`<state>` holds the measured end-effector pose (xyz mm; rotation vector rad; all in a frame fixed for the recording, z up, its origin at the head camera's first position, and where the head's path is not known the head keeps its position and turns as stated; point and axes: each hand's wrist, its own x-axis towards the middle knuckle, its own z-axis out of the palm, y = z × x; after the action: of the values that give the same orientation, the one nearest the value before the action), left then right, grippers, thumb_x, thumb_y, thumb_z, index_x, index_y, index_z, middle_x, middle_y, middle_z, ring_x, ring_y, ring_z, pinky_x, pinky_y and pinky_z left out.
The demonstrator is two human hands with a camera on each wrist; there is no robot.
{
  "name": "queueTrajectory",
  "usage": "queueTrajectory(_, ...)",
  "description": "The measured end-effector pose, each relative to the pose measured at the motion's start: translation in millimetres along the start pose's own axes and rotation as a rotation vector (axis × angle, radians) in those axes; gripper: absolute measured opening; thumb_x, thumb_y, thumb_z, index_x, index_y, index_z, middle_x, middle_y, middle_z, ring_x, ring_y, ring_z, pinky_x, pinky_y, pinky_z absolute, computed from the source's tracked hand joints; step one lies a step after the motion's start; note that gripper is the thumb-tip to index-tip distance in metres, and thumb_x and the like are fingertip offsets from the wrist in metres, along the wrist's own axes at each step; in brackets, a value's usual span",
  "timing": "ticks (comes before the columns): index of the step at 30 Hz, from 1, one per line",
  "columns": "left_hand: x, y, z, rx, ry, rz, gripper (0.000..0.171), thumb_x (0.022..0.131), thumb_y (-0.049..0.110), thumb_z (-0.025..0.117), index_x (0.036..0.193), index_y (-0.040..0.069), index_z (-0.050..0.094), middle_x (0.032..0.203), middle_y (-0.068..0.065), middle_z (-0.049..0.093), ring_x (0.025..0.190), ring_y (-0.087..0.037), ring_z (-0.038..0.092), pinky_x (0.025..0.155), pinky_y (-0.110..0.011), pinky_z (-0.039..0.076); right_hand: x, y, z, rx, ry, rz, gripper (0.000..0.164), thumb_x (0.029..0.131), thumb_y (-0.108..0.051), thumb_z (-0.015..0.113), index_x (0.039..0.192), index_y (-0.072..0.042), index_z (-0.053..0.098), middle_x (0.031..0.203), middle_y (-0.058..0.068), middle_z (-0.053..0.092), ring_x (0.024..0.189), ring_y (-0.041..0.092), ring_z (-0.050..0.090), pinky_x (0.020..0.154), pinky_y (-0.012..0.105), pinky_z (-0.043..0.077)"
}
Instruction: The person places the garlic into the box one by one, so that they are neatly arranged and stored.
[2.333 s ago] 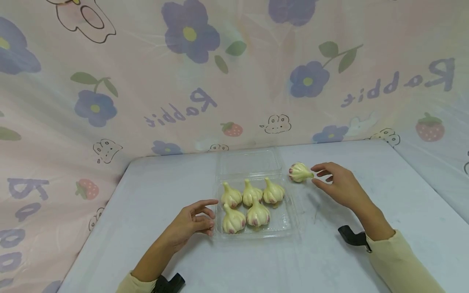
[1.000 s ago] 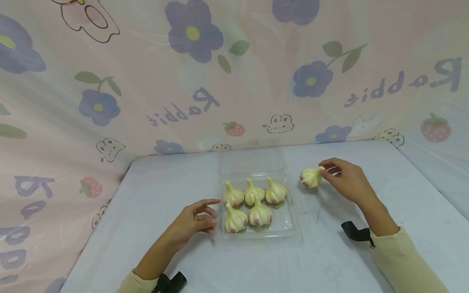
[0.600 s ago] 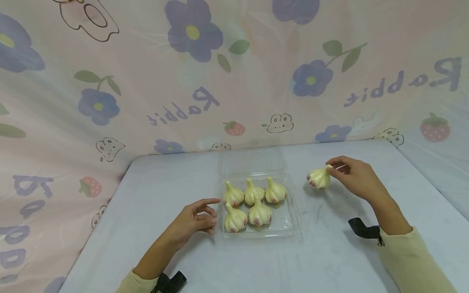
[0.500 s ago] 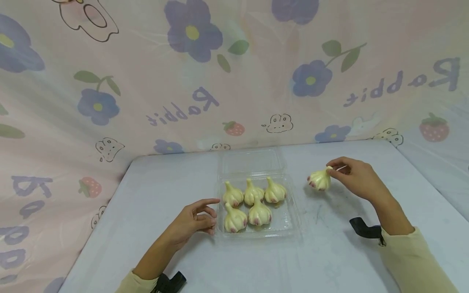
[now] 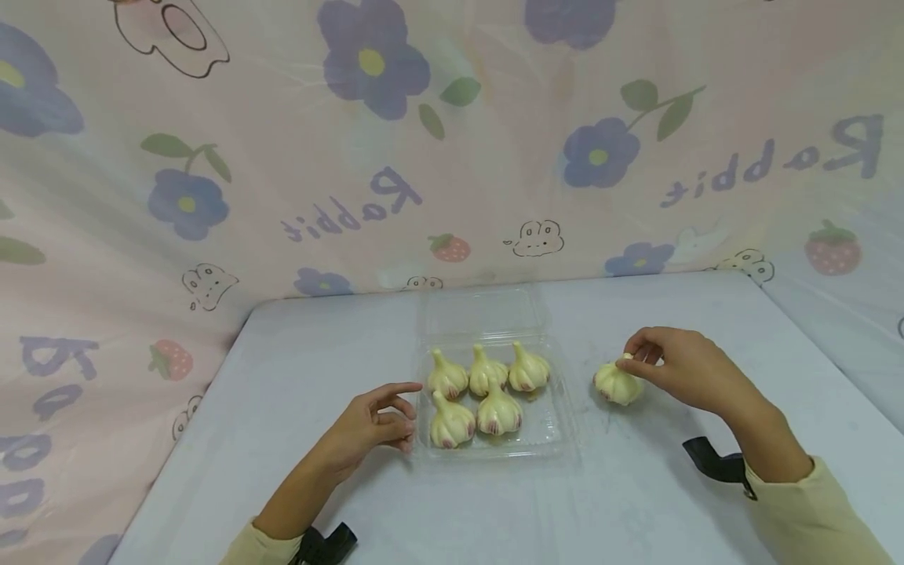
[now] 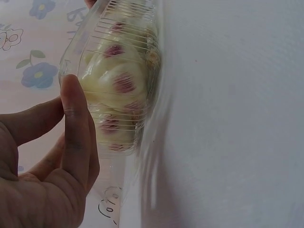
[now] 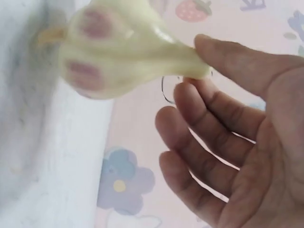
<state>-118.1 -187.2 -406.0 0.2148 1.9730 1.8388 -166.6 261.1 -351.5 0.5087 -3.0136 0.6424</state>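
Note:
In the head view my right hand (image 5: 681, 369) pinches the stem of a pale garlic bulb (image 5: 617, 384) with purple-streaked ends, to the right of a clear plastic box (image 5: 545, 428). The right wrist view shows the bulb (image 7: 114, 57) with its stem between thumb and index finger, the other fingers loosely bent. Several more garlic bulbs (image 5: 500, 412) sit in the box in two rows, with a gap at front right. My left hand (image 5: 370, 428) is at the box's left side, and its loosely bent fingertips touch the rim in the left wrist view.
The box's clear lid (image 5: 483, 312) lies folded back behind it on the white table (image 5: 318, 337). A patterned curtain (image 5: 487, 157) with flowers and rabbits hangs behind and to the left. Black wrist mounts (image 5: 716, 463) stick out from both sleeves.
My right hand took hold of the garlic bulb's stem, moved it to the right, then brought it nearer and lower. The left hand and the box have stayed in place.

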Motion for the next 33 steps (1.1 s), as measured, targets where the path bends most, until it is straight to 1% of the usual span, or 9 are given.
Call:
queueTrajectory(3, 0.2, -0.3, -0.1, 0.0, 0.002, 0.0, 0.062, 0.093, 0.0, 0.064, 0.15, 0.002, 0.04, 0.107, -0.007, 0.054, 0.075, -0.01, 0.067, 0.073, -0.028, 0.062, 0.5, -1.6, 6.2, 0.014, 0.011, -0.012, 0.028, 0.091, -0.044, 0.07, 0.094, -0.017, 0.065, 0.09, -0.003, 0.066, 0.085, 0.017, 0.062, 0.068, 0.032, 0.049)
queueTrajectory(6, 0.0, -0.6, 0.0, -0.001, 0.002, -0.003, 0.062, 0.093, 0.0, 0.064, 0.15, 0.001, 0.04, 0.107, -0.008, 0.054, 0.075, -0.01, 0.067, 0.073, -0.028, 0.062, 1.3, -1.0, 13.9, 0.079, 0.002, -0.01, 0.029, 0.092, -0.044, 0.069, 0.091, -0.016, 0.06, 0.101, 0.005, 0.069, 0.093, 0.027, 0.068, 0.075, 0.042, 0.056)
queueTrajectory(8, 0.1, -0.6, 0.1, 0.0, 0.002, -0.005, 0.062, 0.093, -0.001, 0.064, 0.15, 0.001, 0.04, 0.107, -0.008, 0.054, 0.076, -0.01, 0.067, 0.072, -0.027, 0.062, 2.9, 0.4, 19.1, 0.128, -0.014, -0.01, 0.028, 0.094, -0.043, 0.067, 0.094, -0.016, 0.059, 0.109, 0.009, 0.07, 0.098, 0.032, 0.069, 0.081, 0.049, 0.058)
queueTrajectory(10, 0.0, -0.5, 0.0, 0.001, 0.004, -0.003, 0.062, 0.093, -0.001, 0.064, 0.15, 0.001, 0.04, 0.106, -0.007, 0.054, 0.075, -0.01, 0.067, 0.073, -0.027, 0.062, 5.2, 1.9, 23.9, 0.172, -0.034, -0.015, 0.028, 0.095, -0.042, 0.065, 0.098, -0.015, 0.057, 0.114, 0.012, 0.07, 0.101, 0.034, 0.07, 0.084, 0.051, 0.058)
queueTrajectory(14, 0.0, 0.0, 0.0, 0.006, 0.007, -0.003, 0.061, 0.093, 0.0, 0.063, 0.15, 0.001, 0.039, 0.107, -0.007, 0.054, 0.075, -0.01, 0.066, 0.073, -0.026, 0.062, 9.5, 5.4, 31.4, 0.191, -0.038, -0.036, 0.032, 0.095, -0.038, 0.067, 0.108, -0.012, 0.056, 0.113, 0.014, 0.07, 0.1, 0.03, 0.068, 0.082, 0.044, 0.057)
queueTrajectory(20, 1.2, -0.6, -0.2, 0.012, -0.005, -0.001, 0.06, 0.094, 0.001, 0.062, 0.15, 0.002, 0.04, 0.109, -0.01, 0.053, 0.075, -0.01, 0.066, 0.072, -0.026, 0.061, 5.9, 8.7, 34.0, 0.143, -0.044, -0.058, 0.047, 0.09, -0.038, 0.073, 0.121, -0.005, 0.062, 0.113, 0.009, 0.068, 0.103, 0.026, 0.064, 0.078, 0.033, 0.054)
queueTrajectory(26, 2.7, -1.5, -0.1, 0.005, -0.014, -0.001, 0.059, 0.094, 0.001, 0.062, 0.149, 0.001, 0.04, 0.108, -0.009, 0.053, 0.075, -0.01, 0.066, 0.073, -0.026, 0.062, -5.7, 11.0, 29.8, 0.143, -0.092, -0.087, 0.058, 0.085, -0.042, 0.077, 0.128, -0.007, 0.062, 0.124, 0.008, 0.061, 0.104, 0.022, 0.059, 0.074, 0.028, 0.052)
queueTrajectory(29, 2.6, -1.4, -0.8, 0.004, -0.01, -0.004, 0.06, 0.094, 0.001, 0.063, 0.149, 0.002, 0.04, 0.108, -0.009, 0.053, 0.076, -0.01, 0.066, 0.073, -0.027, 0.062, -10.4, 11.9, 27.5, 0.154, -0.12, -0.15, 0.059, 0.084, -0.035, 0.079, 0.133, -0.009, 0.06, 0.126, 0.008, 0.057, 0.104, 0.019, 0.057, 0.076, 0.028, 0.053)
queueTrajectory(33, 1.5, -1.1, -1.9, 0.008, -0.006, -0.006, 0.06, 0.094, 0.001, 0.063, 0.149, 0.001, 0.04, 0.107, -0.007, 0.054, 0.076, -0.009, 0.066, 0.073, -0.027, 0.062, -13.5, 14.8, 26.5, 0.145, -0.13, -0.264, 0.055, 0.084, -0.019, 0.08, 0.135, -0.013, 0.06, 0.125, 0.006, 0.054, 0.096, 0.011, 0.054, 0.073, 0.025, 0.052)
